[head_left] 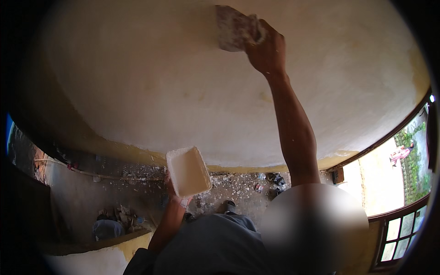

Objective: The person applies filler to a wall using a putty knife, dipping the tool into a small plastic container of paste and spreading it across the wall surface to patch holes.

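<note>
My right hand (270, 49) is raised high against the pale wall (151, 82), its fingers closed round a flat putty scraper (229, 28). White smears coat the scraper, whose broad blade lies on or very close to the wall. Lower down, my left hand (176, 196) grips a rectangular plastic tub (207, 184) from below and its left side. Its open top faces me, showing creamy white putty (185, 176) inside. Crusted putty lines the tub's rim. Most of the left fingers are hidden behind the tub.
White flakes and scraps litter the floor (238, 190) along the wall's foot, with a dark plastic bag (276, 179) among them. A low wall (110, 252) and a bundled sack (108, 228) are at lower left. Right, an opening shows a person (401, 154) outside, above a paned window (403, 233).
</note>
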`<state>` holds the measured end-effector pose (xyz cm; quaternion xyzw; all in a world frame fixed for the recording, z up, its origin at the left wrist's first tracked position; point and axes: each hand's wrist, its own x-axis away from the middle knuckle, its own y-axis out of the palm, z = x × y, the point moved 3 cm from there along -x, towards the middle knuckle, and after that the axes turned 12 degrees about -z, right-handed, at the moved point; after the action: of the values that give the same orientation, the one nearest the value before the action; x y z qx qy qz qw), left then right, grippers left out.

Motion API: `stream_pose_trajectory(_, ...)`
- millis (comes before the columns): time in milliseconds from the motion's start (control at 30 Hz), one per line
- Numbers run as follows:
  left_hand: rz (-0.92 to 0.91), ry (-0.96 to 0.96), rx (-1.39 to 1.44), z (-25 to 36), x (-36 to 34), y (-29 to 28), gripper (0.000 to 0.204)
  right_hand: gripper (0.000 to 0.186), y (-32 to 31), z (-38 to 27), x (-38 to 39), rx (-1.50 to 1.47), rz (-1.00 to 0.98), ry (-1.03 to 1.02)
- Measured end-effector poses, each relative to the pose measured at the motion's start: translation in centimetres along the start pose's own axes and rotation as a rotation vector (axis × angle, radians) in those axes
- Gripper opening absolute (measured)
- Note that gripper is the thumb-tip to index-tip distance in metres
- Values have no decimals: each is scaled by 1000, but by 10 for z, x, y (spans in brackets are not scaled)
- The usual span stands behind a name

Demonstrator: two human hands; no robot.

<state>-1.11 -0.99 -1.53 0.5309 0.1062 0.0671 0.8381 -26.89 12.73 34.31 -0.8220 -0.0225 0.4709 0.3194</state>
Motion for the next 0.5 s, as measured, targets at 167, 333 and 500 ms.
stream_pose_trajectory(167,-51,12,-99,3,4,26,61,29,-141,134,77,-129,232,332)
stream_pose_trajectory(333,-108,-8,-50,6,0,32,60,27,-115,76,82,-515,337,183)
stream_pose_trajectory(500,-43,-17,58,-8,-3,34,63,43,2,-53,-13,-132,-124,-16)
